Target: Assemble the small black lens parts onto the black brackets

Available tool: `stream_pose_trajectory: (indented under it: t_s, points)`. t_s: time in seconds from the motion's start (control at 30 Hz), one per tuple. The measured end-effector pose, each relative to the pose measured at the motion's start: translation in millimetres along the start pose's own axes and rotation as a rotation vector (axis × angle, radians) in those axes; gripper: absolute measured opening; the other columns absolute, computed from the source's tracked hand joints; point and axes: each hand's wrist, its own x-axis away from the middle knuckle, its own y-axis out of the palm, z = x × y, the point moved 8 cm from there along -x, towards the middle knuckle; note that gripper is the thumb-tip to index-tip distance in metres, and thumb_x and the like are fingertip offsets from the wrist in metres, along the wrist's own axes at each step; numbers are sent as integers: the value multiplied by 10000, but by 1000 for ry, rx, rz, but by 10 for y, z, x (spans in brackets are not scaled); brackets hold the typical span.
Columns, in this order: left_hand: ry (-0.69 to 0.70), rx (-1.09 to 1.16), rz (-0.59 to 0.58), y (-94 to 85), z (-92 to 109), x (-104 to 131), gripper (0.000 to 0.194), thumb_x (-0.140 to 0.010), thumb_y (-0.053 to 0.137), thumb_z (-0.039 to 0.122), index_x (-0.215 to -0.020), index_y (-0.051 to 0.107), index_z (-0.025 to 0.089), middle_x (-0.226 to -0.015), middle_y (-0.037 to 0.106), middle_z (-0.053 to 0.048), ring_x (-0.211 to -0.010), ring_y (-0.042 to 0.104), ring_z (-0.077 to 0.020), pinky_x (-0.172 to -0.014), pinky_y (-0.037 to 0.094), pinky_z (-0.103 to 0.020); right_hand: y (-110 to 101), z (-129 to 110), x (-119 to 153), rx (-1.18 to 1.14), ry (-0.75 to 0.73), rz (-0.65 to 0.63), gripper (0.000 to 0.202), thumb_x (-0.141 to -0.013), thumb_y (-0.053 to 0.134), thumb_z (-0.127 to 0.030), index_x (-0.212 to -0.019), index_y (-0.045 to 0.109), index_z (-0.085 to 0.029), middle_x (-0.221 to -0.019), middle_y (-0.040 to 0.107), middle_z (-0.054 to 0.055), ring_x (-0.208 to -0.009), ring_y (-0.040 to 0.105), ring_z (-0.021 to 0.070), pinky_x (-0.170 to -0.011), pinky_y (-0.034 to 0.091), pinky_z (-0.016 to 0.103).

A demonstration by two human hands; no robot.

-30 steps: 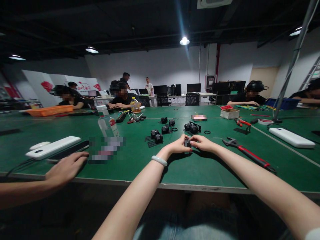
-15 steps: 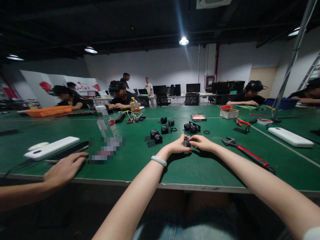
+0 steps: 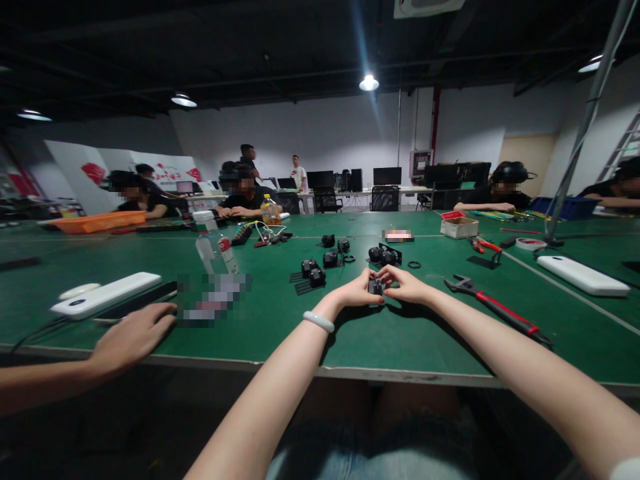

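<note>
Between my two hands, near the middle of the green table (image 3: 430, 340), is a small black part (image 3: 375, 286). My left hand (image 3: 357, 288), with a pale bangle on its wrist, grips it from the left. My right hand (image 3: 401, 285) is curved around its right side, fingertips touching its top edge. Beyond my hands lie a pair of black round pieces (image 3: 383, 255) on a flat bracket and a thin black ring (image 3: 414, 265). More black pieces (image 3: 314, 274) on slotted plates sit to the left, beside another ring (image 3: 349, 259).
An adjustable wrench (image 3: 500, 313) and a white device (image 3: 583, 275) lie right; orange-handled pliers (image 3: 484, 245) and a small box (image 3: 459, 227) are farther back. At left are a clear bottle (image 3: 205, 250), a white device (image 3: 107, 295) and another person's hand (image 3: 135, 333).
The fingers of my right hand have shifted on the black part, with the thumb lower and apart from the index finger. More of the part now shows between my hands.
</note>
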Motion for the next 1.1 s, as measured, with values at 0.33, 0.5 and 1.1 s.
stream_pose_trajectory:
  t_s: [0.33,0.5,1.1]
  points:
    - [22,-12,15,-9,28,7,560,-553,576,381,-992,324,141,-883,450,-26,-775,455,-133,-637,398,-237,13,-24,-3,72,-30,1,413,-559,575,-163,-949,441,-169,-840,506,16,-737,464,113,-650,382,244]
    - [6,-16,6,4,25,6,572,-553,570,404,-997,322,142,-883,455,-29,-761,459,-132,-604,396,-224,11,11,-6,93,-26,10,421,-549,597,-203,-942,447,-172,-843,504,17,-732,463,112,-633,384,238]
    - [-22,23,5,-3,40,21,546,-544,581,360,-980,332,145,-841,443,-21,-712,452,-115,-564,394,-219,-19,2,1,121,-17,29,382,-584,577,-223,-948,483,-157,-860,523,38,-742,492,120,-658,404,264]
